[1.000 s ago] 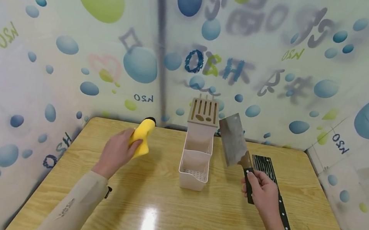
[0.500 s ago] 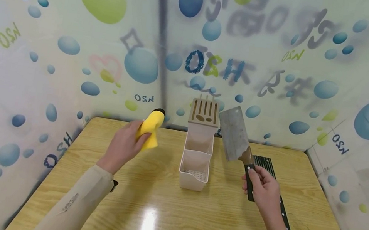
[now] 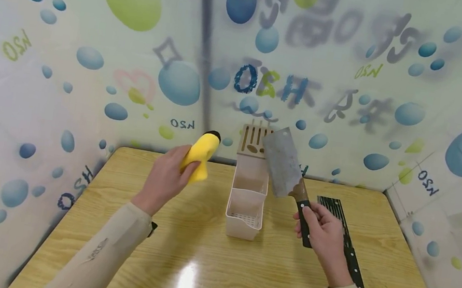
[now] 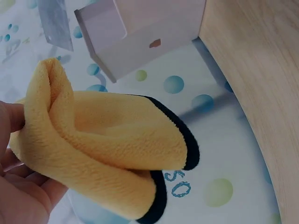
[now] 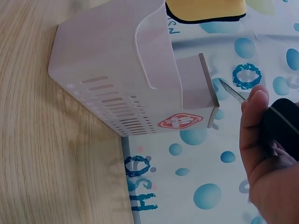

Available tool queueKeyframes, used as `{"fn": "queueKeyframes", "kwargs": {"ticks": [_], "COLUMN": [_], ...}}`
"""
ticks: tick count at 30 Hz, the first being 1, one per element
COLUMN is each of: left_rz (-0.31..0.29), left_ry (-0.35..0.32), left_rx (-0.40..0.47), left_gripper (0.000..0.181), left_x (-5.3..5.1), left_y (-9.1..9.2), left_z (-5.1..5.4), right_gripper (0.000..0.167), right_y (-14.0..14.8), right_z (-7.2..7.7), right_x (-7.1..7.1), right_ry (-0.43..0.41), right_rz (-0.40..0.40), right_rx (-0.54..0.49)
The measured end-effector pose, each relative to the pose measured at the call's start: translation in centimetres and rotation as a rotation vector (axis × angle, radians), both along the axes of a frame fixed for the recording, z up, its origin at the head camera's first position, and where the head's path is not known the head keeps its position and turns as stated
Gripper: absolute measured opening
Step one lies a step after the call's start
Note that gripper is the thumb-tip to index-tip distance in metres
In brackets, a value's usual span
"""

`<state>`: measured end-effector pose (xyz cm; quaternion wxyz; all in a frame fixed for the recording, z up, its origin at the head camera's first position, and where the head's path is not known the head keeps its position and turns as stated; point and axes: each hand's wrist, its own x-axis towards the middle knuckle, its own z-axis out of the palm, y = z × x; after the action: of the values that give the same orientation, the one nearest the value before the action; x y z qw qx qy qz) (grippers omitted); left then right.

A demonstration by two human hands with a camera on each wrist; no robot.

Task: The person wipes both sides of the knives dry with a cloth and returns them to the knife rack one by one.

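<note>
left grip (image 3: 165, 174) holds the yellow cloth (image 3: 202, 152), folded, in the air to the left of the rack (image 3: 241, 230). with the right grip (image 3: 324, 232) i hold the cleaver (image 3: 283, 163) by its black handle; its blade is raised, and in the head view it covers part of the rack's slotted top. the rack stands on the table (image 3: 218, 273), and on the right side i see a knife (image 3: 354, 266) lying.

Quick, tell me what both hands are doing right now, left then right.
Left hand: closed, gripping the folded yellow cloth.
Right hand: closed round the black handle of the cleaver, blade raised.
</note>
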<state>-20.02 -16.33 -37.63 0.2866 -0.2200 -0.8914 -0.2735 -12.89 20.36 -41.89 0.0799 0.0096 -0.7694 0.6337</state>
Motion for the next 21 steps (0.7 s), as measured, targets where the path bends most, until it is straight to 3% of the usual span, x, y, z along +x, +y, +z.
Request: {"fn": "queueKeyframes", "kwargs": {"ticks": [9,21], "left_rz": [-0.013,-0.121], "left_ry": [0.078,0.113], "left_rx": [0.019,-0.026], "left_gripper": [0.044,0.041], "left_x": [-0.3,-0.1], "left_y": [1.5,4.1], "left_z": [0.3,1.3], "right_gripper": [0.029,0.027], "right_y": [-1.2,-2.9], "right_z": [0.0,-0.1], "right_x": [-0.1,-0.3], "right_ry": [0.021,-0.041], "right_rz": [0.019,0.064], "right_rx": [-0.006,-0.035]}}
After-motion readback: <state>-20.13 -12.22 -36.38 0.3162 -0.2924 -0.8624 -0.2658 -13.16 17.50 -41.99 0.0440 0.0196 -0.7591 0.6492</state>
